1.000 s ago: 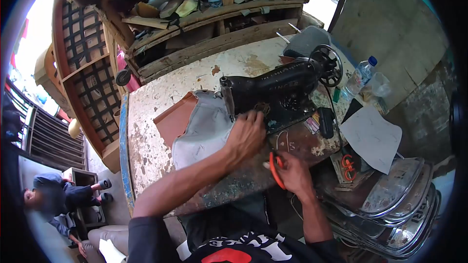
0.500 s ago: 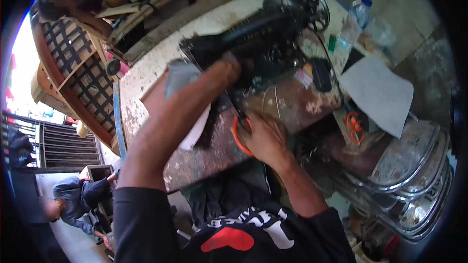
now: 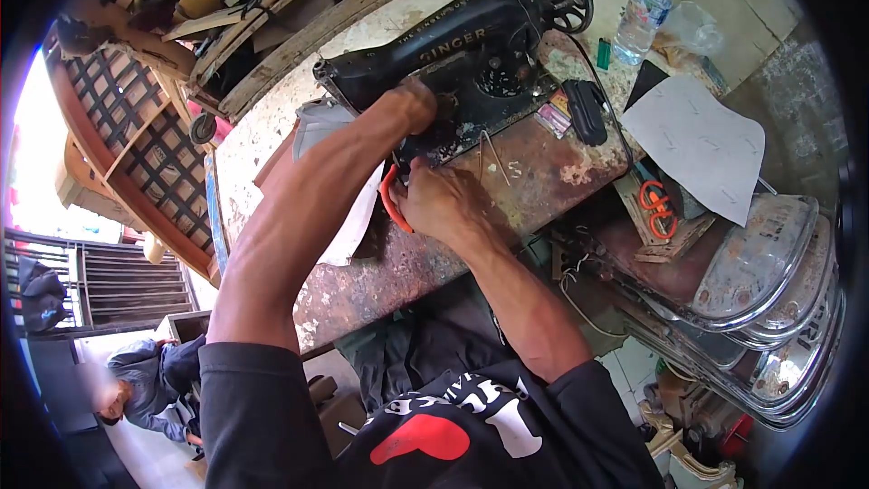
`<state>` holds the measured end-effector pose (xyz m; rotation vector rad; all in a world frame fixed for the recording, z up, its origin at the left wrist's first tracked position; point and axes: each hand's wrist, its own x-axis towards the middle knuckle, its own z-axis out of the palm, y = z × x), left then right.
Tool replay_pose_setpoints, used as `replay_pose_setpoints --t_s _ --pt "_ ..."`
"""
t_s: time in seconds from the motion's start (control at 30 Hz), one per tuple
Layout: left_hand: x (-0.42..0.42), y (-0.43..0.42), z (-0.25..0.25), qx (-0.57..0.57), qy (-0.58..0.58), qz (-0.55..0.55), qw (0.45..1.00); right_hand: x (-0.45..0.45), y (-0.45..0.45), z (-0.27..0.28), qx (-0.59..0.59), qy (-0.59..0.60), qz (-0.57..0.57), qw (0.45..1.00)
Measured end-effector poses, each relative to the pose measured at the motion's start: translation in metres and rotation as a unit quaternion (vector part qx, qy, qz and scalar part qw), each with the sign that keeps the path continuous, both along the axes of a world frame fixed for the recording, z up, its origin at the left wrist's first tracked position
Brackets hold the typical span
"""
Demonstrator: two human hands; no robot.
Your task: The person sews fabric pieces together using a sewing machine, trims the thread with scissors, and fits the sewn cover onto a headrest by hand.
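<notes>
A black Singer sewing machine [image 3: 453, 41] stands on the worn table. My left hand [image 3: 413, 107] reaches under its arm, close to the bed, fingers curled; what they hold is hidden. In my right hand [image 3: 439, 199] are scissors with orange handles [image 3: 391, 197], just below my left hand at the front edge of the machine bed. Their blades are mostly hidden. Grey cloth [image 3: 319, 127] lies left of the machine, partly behind my left forearm, and a white piece [image 3: 358, 231] shows below that forearm.
On the table [image 3: 344, 308], right of the machine, are a black case [image 3: 586, 112], a green lighter [image 3: 604, 53] and a water bottle [image 3: 644, 14]. White paper [image 3: 697, 145] lies near another orange-handled pair of scissors [image 3: 657, 208]. Metal-edged stools [image 3: 760, 263] stack at right. A person [image 3: 149, 380] sits at lower left.
My right hand has moved up and left with the scissors, closer to the machine and my left hand. The left hand has shifted slightly left in the view, which has also shifted.
</notes>
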<state>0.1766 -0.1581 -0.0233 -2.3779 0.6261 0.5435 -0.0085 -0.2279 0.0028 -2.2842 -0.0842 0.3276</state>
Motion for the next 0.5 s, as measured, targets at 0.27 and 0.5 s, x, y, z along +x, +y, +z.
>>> replay_pose_setpoints --t_s 0.27,0.5 --pt "-0.085 0.010 0.057 -0.388 -0.137 -0.182 0.893 0.003 -0.028 0.001 -0.174 -0.015 0.014 0.985" --pt "-0.245 0.078 0.060 -0.404 -0.316 0.107 0.852 0.011 -0.062 0.000 -0.149 -0.358 -0.138 0.912"
